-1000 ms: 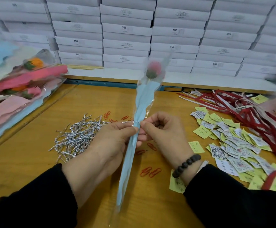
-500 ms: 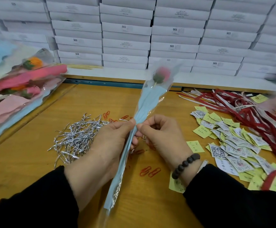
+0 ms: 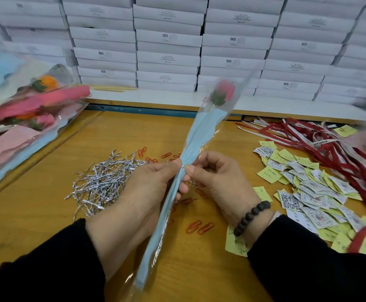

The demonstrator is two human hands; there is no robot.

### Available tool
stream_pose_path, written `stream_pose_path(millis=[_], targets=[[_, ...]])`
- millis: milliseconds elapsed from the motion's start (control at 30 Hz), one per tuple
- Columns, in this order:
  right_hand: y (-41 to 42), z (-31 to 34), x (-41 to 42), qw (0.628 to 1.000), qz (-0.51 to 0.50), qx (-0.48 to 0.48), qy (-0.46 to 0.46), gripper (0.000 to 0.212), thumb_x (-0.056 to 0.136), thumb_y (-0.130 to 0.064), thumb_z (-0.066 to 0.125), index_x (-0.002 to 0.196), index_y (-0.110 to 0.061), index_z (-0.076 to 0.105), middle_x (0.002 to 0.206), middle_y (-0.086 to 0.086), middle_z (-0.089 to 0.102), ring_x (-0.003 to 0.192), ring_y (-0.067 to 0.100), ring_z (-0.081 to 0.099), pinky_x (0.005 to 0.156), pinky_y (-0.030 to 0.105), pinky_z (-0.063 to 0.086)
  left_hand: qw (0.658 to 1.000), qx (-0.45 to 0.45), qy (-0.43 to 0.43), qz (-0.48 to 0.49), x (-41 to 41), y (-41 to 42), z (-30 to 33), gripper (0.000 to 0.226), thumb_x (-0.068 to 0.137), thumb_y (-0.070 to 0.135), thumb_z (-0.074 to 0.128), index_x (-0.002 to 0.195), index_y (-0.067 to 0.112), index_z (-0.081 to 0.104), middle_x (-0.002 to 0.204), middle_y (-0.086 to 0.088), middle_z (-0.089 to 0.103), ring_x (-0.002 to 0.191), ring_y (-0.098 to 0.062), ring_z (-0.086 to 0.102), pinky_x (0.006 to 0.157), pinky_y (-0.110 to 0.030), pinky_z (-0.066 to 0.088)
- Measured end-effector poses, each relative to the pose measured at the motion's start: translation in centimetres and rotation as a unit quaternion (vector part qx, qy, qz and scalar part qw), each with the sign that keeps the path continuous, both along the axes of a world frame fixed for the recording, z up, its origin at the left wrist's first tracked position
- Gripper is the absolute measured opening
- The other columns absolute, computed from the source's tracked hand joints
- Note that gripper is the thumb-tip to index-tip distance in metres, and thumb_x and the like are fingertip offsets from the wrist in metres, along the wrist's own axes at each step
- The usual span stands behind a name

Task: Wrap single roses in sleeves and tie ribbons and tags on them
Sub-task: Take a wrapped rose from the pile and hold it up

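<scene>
Sleeved rose (image 3: pixel 178 182) is held tilted over tabletop (image 3: pixel 36 214), bloom far end. Left hand (image 3: pixel 138 192) grip is wrapped round blue sleeve mid-stem; right hand (image 3: pixel 219 184) grip pinches silver twist tie (image 3: pixel 183 167) at the cinch. Tie-fastening step judged in hand. Next, a tag (image 3: pixel 269 174) and ribbon (image 3: pixel 321 153), right of grip, likely needed. Spare ties (image 3: pixel 103 182) lie left.

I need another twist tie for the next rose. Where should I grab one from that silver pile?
Probably pinch a stray end on the silver pile at its near-left fringe, coming from above with the left hand: ties there stick out singly, while the middle is tangled.
</scene>
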State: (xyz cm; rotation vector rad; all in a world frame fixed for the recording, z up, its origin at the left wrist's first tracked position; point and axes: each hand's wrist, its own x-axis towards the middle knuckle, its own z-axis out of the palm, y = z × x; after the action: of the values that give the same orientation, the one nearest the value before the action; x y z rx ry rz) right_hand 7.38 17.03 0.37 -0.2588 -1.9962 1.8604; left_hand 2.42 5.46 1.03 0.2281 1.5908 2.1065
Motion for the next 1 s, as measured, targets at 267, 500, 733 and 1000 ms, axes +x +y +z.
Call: stream_pose_path(millis=[267, 500, 733, 1000], targets=[[-0.17, 0.23, 0.19, 1.000, 0.008, 0.012, 0.017, 0.020, 0.079, -0.002, 0.069, 0.067, -0.017, 0.061, 0.069, -0.003, 0.059, 0.064, 0.005, 0.053, 0.064, 0.017, 0.047, 0.999, 0.016, 0.022, 0.025, -0.04, -0.07, -0.03, 0.011, 0.085, 0.010, 0.061, 0.086, 0.003, 0.052, 0.053, -0.008, 0.062, 0.036, -0.011, 0.052, 0.033, -0.016, 0.038], [-0.20, 0.13, 0.19, 0.998, 0.043, -0.024, 0.027, 0.017, 0.083, 0.002, 0.063, 0.074, -0.011, 0.056, 0.070, -0.001, 0.064, 0.055, -0.002, 0.058, 0.054, 0.011, 0.046, 1.000, 0.003, 0.019, 0.013, -0.23, -0.04, -0.42, 0.020, 0.086, 0.015, 0.060, 0.074, 0.000, 0.065, 0.054, -0.008, 0.062, 0.037, -0.010, 0.050, 0.035, -0.015, 0.039], [0.03, 0.14, 0.17, 0.995, 0.030, 0.084, 0.031, 0.007, 0.085, -0.004, 0.062, 0.082, -0.008, 0.057, 0.078, 0.012, 0.066, 0.068, 0.009, 0.061, 0.067, 0.020, 0.052, 1.000, -0.005, 0.021, -0.012, -0.25, -0.07, -0.40, 0.018, 0.081, 0.016, 0.065, 0.075, -0.001, 0.067, 0.057, -0.009, 0.061, 0.040, -0.010, 0.050, 0.037, -0.015, 0.040], [0.27, 0.70, 0.11, 0.994, 0.032, 0.108, 0.009, 0.020, 0.088, 0.005, 0.054, 0.076, -0.012, 0.056, 0.067, 0.001, 0.062, 0.060, 0.007, 0.058, 0.070, 0.034, 0.053, 1.000, -0.002, 0.026, -0.012, -0.13, -0.03, -0.20, 0.009, 0.083, 0.008, 0.063, 0.084, -0.001, 0.062, 0.056, -0.009, 0.062, 0.038, -0.012, 0.053, 0.036, -0.016, 0.041]])
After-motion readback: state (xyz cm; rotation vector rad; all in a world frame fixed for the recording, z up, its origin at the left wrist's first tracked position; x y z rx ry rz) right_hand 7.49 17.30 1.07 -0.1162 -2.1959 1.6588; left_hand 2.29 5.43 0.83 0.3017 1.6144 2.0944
